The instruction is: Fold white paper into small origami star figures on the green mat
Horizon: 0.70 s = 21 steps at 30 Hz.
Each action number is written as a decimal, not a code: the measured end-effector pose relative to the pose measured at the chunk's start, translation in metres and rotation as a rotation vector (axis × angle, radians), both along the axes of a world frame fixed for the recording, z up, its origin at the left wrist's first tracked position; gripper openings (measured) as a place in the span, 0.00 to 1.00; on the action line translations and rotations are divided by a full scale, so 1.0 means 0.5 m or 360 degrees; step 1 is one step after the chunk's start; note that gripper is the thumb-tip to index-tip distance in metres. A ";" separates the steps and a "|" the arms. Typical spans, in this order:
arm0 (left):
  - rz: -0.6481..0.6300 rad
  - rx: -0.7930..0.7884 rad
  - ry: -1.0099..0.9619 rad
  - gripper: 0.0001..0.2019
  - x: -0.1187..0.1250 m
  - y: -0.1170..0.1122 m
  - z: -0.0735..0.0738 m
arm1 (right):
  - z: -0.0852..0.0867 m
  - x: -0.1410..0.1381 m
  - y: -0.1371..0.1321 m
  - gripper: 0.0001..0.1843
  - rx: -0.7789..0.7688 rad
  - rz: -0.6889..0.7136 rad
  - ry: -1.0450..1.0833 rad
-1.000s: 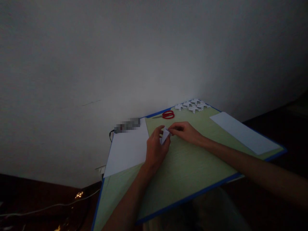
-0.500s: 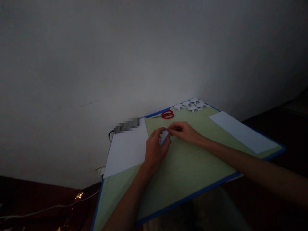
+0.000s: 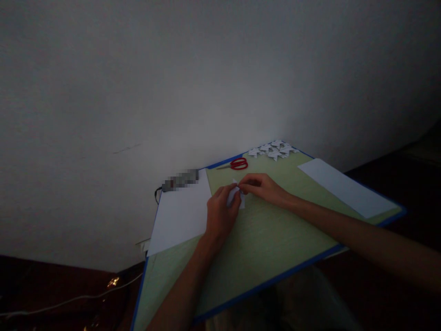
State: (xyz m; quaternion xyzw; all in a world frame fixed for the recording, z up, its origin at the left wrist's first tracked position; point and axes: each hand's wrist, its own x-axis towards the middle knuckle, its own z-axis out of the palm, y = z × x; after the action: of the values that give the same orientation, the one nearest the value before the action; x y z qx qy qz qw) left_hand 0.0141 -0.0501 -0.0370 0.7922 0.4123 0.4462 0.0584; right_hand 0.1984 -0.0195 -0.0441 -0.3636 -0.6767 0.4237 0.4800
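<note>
A small folded piece of white paper [image 3: 233, 198] is held above the middle of the pale green tabletop [image 3: 268, 243]. My left hand [image 3: 223, 209] grips it from the left, thumb and fingers closed around it. On its upper right side, my right hand [image 3: 259, 186] pinches the paper's edge between thumb and fingertips. The fingers partly cover the paper, so its full shape is hidden. Just beyond the hands lie scissors [image 3: 238, 164] with red handles, blades pointing left.
Several folded white paper stars [image 3: 275, 153] sit at the far corner. A large white sheet [image 3: 182, 214] lies on the left, with a blurred-out dark object [image 3: 181, 179] at its top. Another white paper strip [image 3: 344, 186] lies along the right edge. A wall [image 3: 220, 82] rises behind.
The folded paper has turned in my fingers, and a corner now shows below the left thumb. My left thumb has shifted slightly left; the right hand stays nearly in place.
</note>
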 end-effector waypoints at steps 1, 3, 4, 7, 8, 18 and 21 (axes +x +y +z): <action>0.0005 -0.0005 0.0001 0.11 0.000 0.000 0.000 | 0.000 0.000 -0.001 0.15 -0.0008 0.0003 0.0002; 0.0018 -0.0014 -0.0002 0.11 0.000 0.001 0.000 | 0.001 -0.001 -0.003 0.15 -0.0019 0.0011 0.0003; 0.0023 -0.0018 -0.0005 0.11 0.000 0.001 0.000 | 0.002 -0.001 -0.004 0.15 -0.0022 0.0016 -0.0001; 0.0024 -0.0028 0.0003 0.10 0.001 0.001 0.001 | 0.006 -0.003 -0.009 0.15 -0.0025 0.0010 -0.0011; 0.0025 -0.0029 0.0009 0.10 0.001 0.001 0.001 | 0.007 -0.003 -0.010 0.15 -0.0029 0.0007 -0.0011; 0.0032 -0.0062 0.0024 0.11 0.001 -0.001 0.004 | 0.007 -0.005 -0.008 0.15 -0.0069 -0.0010 0.0044; 0.0034 -0.0061 0.0032 0.11 0.001 -0.001 0.004 | 0.006 -0.005 -0.006 0.15 -0.0078 -0.0011 0.0059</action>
State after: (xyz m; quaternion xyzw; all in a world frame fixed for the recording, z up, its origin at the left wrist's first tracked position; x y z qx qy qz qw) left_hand 0.0144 -0.0505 -0.0351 0.7909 0.4298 0.4308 0.0648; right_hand 0.1958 -0.0224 -0.0412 -0.3697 -0.6559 0.4450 0.4849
